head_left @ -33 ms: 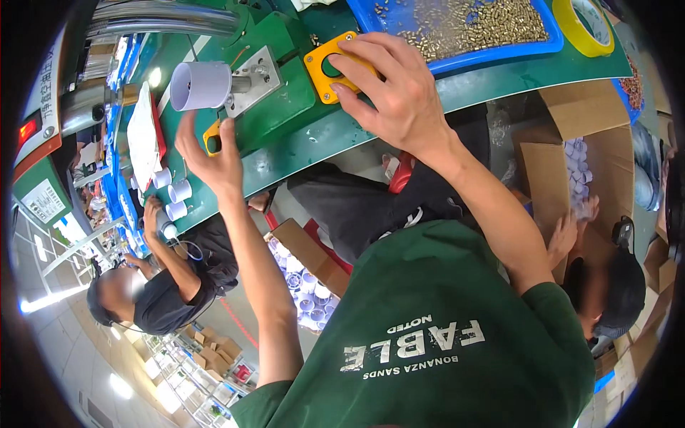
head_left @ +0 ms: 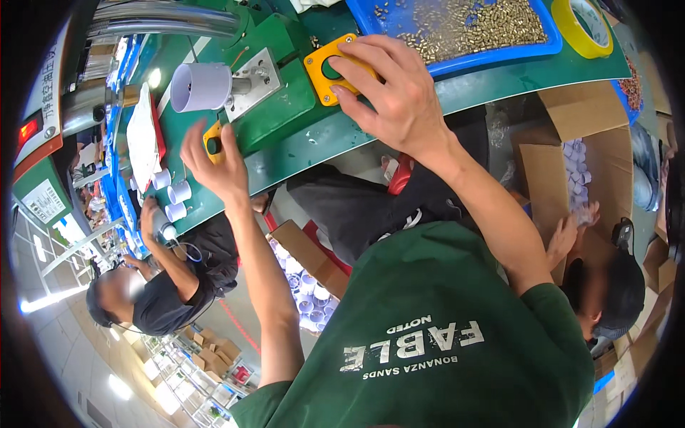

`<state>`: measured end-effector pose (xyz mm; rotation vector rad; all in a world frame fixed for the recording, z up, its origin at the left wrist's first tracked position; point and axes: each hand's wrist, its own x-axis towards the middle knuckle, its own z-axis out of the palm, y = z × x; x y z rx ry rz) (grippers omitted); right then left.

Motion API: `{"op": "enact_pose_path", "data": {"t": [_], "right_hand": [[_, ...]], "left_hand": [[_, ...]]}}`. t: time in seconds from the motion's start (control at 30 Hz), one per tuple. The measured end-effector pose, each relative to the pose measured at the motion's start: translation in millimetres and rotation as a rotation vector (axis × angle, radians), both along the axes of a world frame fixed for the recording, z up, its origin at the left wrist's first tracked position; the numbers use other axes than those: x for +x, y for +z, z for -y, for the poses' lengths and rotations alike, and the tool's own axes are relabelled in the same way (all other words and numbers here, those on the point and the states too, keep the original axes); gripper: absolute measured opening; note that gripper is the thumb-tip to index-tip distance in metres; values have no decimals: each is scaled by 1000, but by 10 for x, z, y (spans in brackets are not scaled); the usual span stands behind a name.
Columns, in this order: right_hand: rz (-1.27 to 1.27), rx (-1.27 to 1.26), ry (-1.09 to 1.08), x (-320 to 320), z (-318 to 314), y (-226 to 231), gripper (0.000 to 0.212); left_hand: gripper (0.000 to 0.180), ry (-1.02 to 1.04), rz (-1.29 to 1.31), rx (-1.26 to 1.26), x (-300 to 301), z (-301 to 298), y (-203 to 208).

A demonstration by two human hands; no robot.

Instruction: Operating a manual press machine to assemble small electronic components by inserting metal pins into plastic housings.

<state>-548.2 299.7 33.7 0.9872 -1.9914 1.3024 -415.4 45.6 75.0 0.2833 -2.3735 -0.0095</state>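
Note:
A pale lilac plastic cup (head_left: 202, 87) sits sideways on a metal post at a steel plate (head_left: 255, 83) on the green machine base. My right hand (head_left: 396, 100) lies over a yellow button box (head_left: 330, 69), its fingers apart and one fingertip at the dark round button. Just below the cup, my left hand (head_left: 217, 165) is raised and slightly blurred, thumb and fingers spread. Beside it is a smaller yellow button box (head_left: 213, 143) with a black button, which the hand partly covers. Neither hand holds anything.
A blue tray (head_left: 492, 51) of small brass-coloured pieces and a yellow tape roll (head_left: 584, 28) lie at the far right. Several lilac cups (head_left: 180, 191) stand at left near a co-worker (head_left: 168, 299). Another person reaches into a cardboard box (head_left: 542, 171) of cups at right.
My left hand has moved a little down and right, away from the cup and closer to the small yellow button box. My right hand stays at its box.

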Motion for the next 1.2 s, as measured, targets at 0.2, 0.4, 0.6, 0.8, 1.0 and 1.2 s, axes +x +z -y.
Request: {"op": "enact_pose_path", "data": {"t": [0.2,0.4,0.6,0.8,1.0,1.2], "right_hand": [[-45,13,-2,-27,-8,29,29],[-64,90,-14,-5,-3,84,24],[82,-34,88,-161,-99,145,17],[155,526,-151,-718,-387,334,13],[259,849,-163,-870,-304,404,11],[224,841,-88,-947,-306,435,11]], "left_hand": [[18,126,-207,55,260,-108,-274],[14,145,-156,-143,271,-27,-305],[27,93,-136,-48,304,28,-402],[35,143,-181,56,291,-67,-348],[38,143,-194,145,296,-88,-367],[41,91,-211,195,276,-93,-350]]}}
